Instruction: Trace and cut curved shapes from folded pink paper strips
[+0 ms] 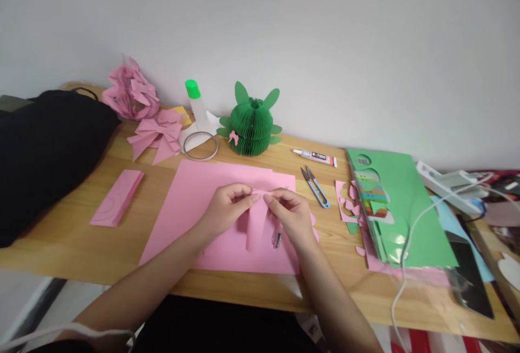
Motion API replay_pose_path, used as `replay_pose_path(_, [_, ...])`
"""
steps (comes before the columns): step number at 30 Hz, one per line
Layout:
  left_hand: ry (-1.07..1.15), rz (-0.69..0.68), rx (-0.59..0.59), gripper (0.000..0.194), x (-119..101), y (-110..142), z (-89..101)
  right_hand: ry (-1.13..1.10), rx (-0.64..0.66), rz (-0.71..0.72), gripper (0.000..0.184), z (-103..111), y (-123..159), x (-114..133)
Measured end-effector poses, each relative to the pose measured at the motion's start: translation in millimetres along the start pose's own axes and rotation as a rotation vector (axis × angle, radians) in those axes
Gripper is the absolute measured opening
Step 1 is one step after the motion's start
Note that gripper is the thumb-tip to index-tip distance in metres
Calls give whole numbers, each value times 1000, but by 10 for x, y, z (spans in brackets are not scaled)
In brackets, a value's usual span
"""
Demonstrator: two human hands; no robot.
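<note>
Between my two hands is a narrow strip of pink paper point(257, 226), pinched along its top edge. My left hand point(227, 207) grips the upper left corner between thumb and fingers, and my right hand point(290, 212) pinches the upper right one. The strip hangs over a large pink paper sheet point(179, 217) lying flat on the table. Under my right hand a pen-like item point(278, 236) with a clip lies on the sheet, partly hidden. Small blue thread snips point(316, 187) lie right of the sheet.
A green paper honeycomb figure point(252, 125) stands behind the sheet, near a glue bottle point(196, 101) and a tape roll point(200, 145). To the right are a glue tube point(317, 157), pink scraps point(349, 201), and a green paper pack point(406, 207) crossed by a white cable. Black cloth point(52, 152) covers the left.
</note>
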State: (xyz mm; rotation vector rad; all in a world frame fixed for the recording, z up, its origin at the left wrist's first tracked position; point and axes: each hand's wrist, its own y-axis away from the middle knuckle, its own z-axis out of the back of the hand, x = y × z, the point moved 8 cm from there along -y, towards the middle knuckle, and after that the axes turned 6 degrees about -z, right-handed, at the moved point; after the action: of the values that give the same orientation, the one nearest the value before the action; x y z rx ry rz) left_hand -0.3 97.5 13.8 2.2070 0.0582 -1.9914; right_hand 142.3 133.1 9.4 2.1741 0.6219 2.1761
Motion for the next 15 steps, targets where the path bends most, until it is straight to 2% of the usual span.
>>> replay_pose_path(8, [2,-22,7,21,-21,-4,-1,-23,4,-24,24,-11,14,24])
replay_pose_path(15, [-25,-36,7,21,-29,3,5,-27,23,11,21,-23,26,67])
